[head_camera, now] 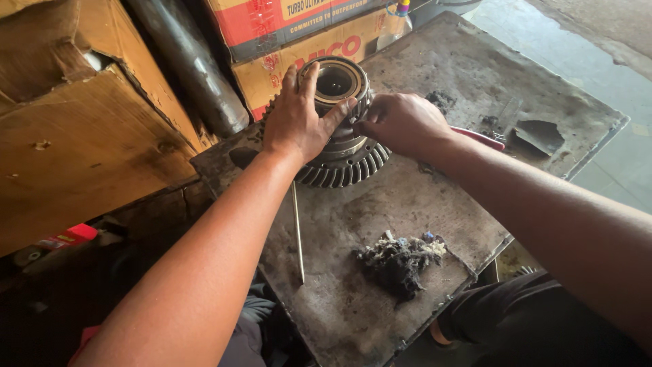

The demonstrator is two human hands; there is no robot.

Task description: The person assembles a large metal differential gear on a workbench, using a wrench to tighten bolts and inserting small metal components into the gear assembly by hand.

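Gear assembly (343, 146) half hidden under left hand (299, 119)

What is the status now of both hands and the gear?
Left hand grips gear from the top. Right hand closed at its side, red-handled tool underneath. Rod and dirty rag lie nearby, not blocking.

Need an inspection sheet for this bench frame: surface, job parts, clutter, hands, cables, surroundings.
Surface: grimy grey metal work plate, stained.
Job's things: toothed steel ring gear assembly with bearing on top, standing on the plate.
Clutter: dirty grey rag wad; thin metal rod; red-handled tool, partly hidden.
Grippers: left hand gripping the bearing top; right hand at the assembly's side, grasp hidden.
Cables: nothing seen.
Surroundings: brown cardboard boxes; dark metal pipe.
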